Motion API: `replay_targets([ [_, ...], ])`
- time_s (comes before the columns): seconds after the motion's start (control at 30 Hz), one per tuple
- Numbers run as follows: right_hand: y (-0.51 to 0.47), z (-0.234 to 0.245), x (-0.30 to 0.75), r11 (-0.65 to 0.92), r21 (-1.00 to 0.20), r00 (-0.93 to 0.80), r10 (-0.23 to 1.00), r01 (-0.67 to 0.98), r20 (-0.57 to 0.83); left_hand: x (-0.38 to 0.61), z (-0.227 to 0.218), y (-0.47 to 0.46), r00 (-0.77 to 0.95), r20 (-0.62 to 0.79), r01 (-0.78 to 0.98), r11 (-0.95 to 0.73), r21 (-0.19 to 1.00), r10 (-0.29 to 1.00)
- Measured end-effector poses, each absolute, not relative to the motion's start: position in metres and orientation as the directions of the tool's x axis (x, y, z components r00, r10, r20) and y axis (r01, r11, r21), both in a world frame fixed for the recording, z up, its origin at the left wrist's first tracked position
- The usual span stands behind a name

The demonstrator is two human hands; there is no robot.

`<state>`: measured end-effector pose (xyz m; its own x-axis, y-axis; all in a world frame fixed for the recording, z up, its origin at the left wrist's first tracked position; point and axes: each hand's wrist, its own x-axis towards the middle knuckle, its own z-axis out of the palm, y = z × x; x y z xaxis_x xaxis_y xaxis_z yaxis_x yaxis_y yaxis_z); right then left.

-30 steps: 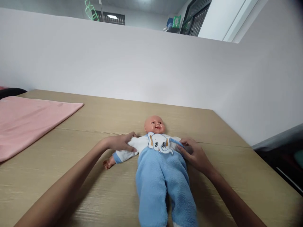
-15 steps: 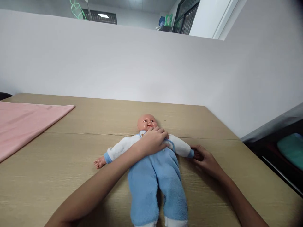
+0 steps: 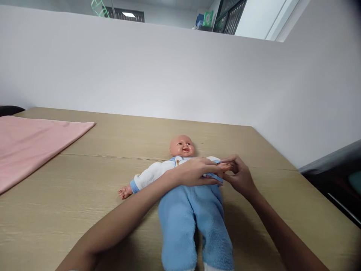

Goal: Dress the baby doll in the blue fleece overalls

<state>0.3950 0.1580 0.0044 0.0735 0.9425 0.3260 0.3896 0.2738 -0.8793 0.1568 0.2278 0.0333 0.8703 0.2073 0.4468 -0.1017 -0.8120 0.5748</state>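
A baby doll [image 3: 180, 210] lies on its back on the table, in a white top with blue cuffs and fuzzy blue trousers. Across its chest reaches my left hand [image 3: 197, 171], fingers and thumb closed around the sleeve of the doll's arm on the right. My right hand [image 3: 239, 175] pinches the small doll hand [image 3: 225, 166] at the end of that sleeve. That arm is bent in toward the body, and my left hand covers much of it. The other doll arm [image 3: 148, 176] stretches out on the table to the left.
A pink cloth [image 3: 36, 145] lies flat at the left of the wooden table [image 3: 126, 133]. Behind the table stands a white partition [image 3: 141, 71]. A dark object [image 3: 332, 180] is beyond the right edge.
My right hand has brought the doll's arm up and inward from the tabletop. My left hand has slid right from the chest to the sleeve. The view has shifted slightly.
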Motion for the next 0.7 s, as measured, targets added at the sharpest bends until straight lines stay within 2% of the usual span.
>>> replay_targets([
  [0.07, 0.158, 0.001, 0.379, 0.340, -0.857, -0.059, 0.937, 0.386, 0.345, 0.154, 0.035, 0.226, 0.842, 0.477, -0.095, -0.801, 0.592, 0.253],
  [0.13, 0.153, -0.003, 0.372, 0.398, -0.846, -0.154, 0.917, 0.354, 0.367, 0.153, 0.035, 0.225, 0.800, 0.492, -0.084, -0.748, 0.659, 0.344],
  [0.23, 0.141, -0.005, 0.374, 0.428, -0.846, -0.225, 0.901, 0.317, 0.372, 0.156, 0.032, 0.227, 0.752, 0.425, -0.115, -0.535, 0.837, 0.504],
  [0.3, 0.132, -0.006, 0.376, 0.407, -0.870, -0.218, 0.909, 0.277, 0.355, 0.159, 0.028, 0.230, 0.735, 0.377, -0.131, -0.426, 0.895, 0.564],
  [0.4, 0.123, -0.012, 0.370, 0.224, -0.975, -0.069, 0.972, 0.006, 0.223, 0.164, 0.020, 0.236, 0.678, 0.427, -0.079, -0.519, 0.851, 0.598],
  [0.5, 0.123, -0.024, 0.357, 0.000, -0.951, 0.081, 0.996, -0.309, -0.026, 0.167, 0.015, 0.238, 0.669, 0.462, 0.066, -0.665, 0.744, 0.583],
  [0.57, 0.127, -0.032, 0.349, -0.046, -0.929, 0.137, 0.985, -0.366, -0.103, 0.169, 0.014, 0.236, 0.688, 0.416, 0.174, -0.692, 0.701, 0.595],
  [0.7, 0.137, -0.049, 0.345, -0.013, -0.958, 0.230, 0.970, -0.285, -0.081, 0.173, 0.012, 0.233, 0.685, 0.321, 0.327, -0.670, 0.666, 0.654],
])
